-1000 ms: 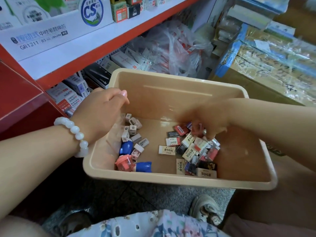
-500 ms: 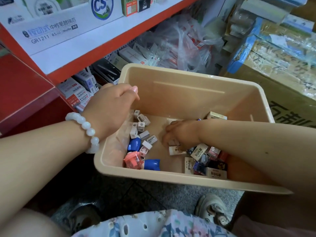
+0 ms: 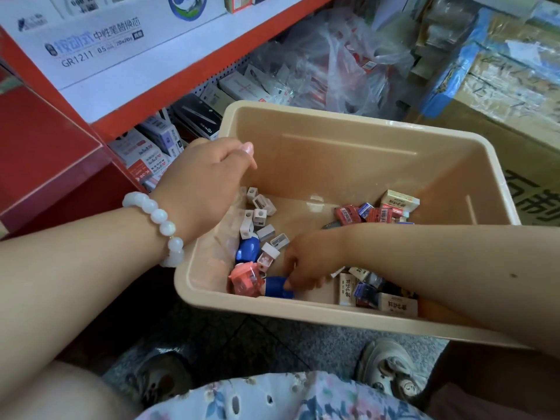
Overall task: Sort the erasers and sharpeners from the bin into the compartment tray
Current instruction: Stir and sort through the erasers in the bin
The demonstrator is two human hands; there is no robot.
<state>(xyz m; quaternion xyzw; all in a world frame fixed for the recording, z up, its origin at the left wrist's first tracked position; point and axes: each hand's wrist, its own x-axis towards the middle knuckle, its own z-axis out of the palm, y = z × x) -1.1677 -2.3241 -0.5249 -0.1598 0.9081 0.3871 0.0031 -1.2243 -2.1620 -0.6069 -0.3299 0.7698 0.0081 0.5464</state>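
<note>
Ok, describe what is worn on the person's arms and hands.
Both forearms are bare, with no sleeves in view. The left hand has a bracelet of round white beads at its wrist and a pale pink thumbnail. The right hand shows no jewellery or glove.

One beige bin (image 3: 348,137), two blue sharpeners (image 3: 248,250), one pink sharpener (image 3: 244,278), two hands (image 3: 200,183)
</note>
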